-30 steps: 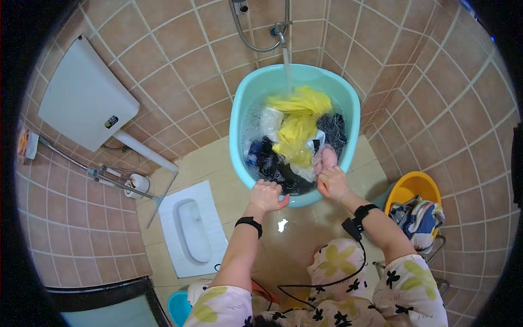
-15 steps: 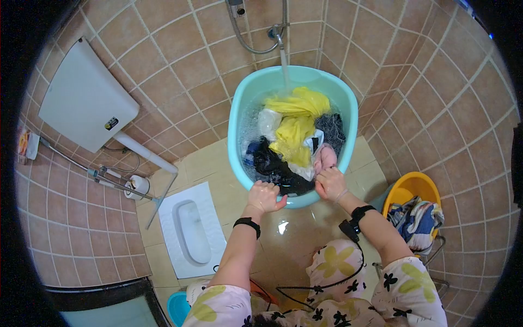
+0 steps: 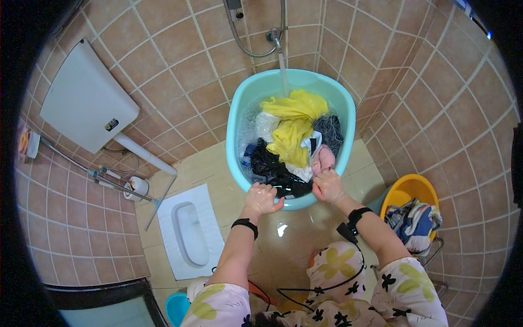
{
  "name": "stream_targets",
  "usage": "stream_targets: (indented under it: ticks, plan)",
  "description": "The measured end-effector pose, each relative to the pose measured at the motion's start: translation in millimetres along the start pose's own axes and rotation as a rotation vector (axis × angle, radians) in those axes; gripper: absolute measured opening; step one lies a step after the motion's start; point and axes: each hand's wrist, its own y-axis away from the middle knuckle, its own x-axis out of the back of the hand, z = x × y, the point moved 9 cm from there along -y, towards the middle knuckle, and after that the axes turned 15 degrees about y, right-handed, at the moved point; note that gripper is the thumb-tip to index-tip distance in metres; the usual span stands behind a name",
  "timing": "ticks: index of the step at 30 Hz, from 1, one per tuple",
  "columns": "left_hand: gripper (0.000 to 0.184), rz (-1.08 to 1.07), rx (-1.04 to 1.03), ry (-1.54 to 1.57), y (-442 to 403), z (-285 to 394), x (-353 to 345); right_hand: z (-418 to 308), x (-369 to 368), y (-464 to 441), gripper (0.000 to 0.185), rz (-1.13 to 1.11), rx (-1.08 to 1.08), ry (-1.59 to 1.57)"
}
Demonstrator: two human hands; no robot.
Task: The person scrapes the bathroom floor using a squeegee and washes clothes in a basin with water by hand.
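A light-blue tub holds water and clothes. Yellow cloth lies in its middle, black cloth at the near left, pink cloth and dark patterned cloth on the right. White cloth floats at the left. My left hand is closed on the tub's near rim, beside the black cloth. My right hand is closed over the same rim farther right, just below the pink cloth. Water runs from a tap into the tub.
An orange basin with striped cloth stands at the right. At the left are a squat toilet, a toilet brush holder or roll, a wall cistern and metal poles. A small blue basin sits at the lower left.
The tub and clothes appear slightly lower and farther left in view. Both my hands stay on the near rim, and water still runs.
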Motion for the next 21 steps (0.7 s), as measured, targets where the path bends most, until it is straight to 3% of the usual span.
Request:
stream_targets:
  ticks: [21]
  plan:
    - [0.034,-0.015,0.011,-0.005,0.5,0.9,1.8,0.9,-4.1,2.1,0.008,-0.030,-0.011,0.025]
